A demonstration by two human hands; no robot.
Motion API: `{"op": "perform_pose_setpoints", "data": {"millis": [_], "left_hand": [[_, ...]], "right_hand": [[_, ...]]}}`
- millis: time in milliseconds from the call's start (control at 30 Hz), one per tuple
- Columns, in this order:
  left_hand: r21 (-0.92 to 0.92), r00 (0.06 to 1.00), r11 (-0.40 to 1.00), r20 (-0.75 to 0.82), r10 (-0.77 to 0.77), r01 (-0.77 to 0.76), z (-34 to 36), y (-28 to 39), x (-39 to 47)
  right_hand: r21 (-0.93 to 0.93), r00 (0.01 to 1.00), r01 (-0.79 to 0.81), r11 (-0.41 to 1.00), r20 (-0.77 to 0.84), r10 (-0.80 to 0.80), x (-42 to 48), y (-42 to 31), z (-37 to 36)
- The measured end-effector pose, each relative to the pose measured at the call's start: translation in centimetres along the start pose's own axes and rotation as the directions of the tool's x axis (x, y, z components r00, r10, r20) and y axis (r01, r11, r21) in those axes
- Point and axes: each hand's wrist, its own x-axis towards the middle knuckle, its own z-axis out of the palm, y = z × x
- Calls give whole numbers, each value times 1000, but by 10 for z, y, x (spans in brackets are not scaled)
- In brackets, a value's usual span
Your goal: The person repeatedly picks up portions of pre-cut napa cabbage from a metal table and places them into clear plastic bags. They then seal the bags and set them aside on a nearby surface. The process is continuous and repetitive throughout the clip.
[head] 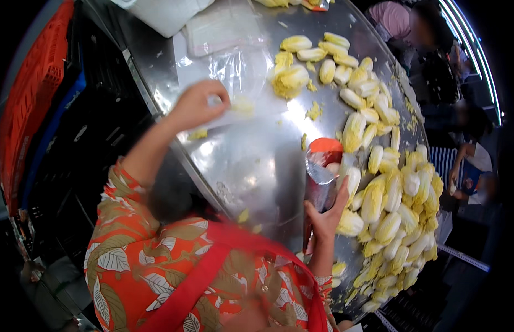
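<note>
My left hand (201,103) is raised over the left part of the metal table (257,166), its thumb and index finger curled close together. A blurred yellow leaf scrap (242,106) shows just past the fingertips; whether they hold it I cannot tell. My right hand (329,209) is around a silver and red plastic bag (319,191) with its mouth open and a pale piece showing inside. Small napa cabbages (389,226) lie piled right of this hand. A looser, leafy cabbage head (291,81) sits farther up the table.
Clear plastic bags (228,33) lie flat at the table's far left, beside a white container (167,14). Orange-red (35,99) and black crates (101,95) stand left of the table. Loose leaf scraps (314,111) are scattered about. A co-worker (472,170) is beyond the right edge.
</note>
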Motion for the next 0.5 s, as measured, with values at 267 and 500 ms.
{"op": "perform_pose_setpoints", "data": {"millis": [267, 500], "left_hand": [[287, 933, 925, 185, -308, 248, 113, 12, -96], [384, 983, 916, 87, -159, 114, 113, -10, -105]], "right_hand": [[-47, 969, 124, 991, 220, -111, -52, -4, -22], [-82, 897, 231, 969, 403, -180, -56, 17, 45]]}}
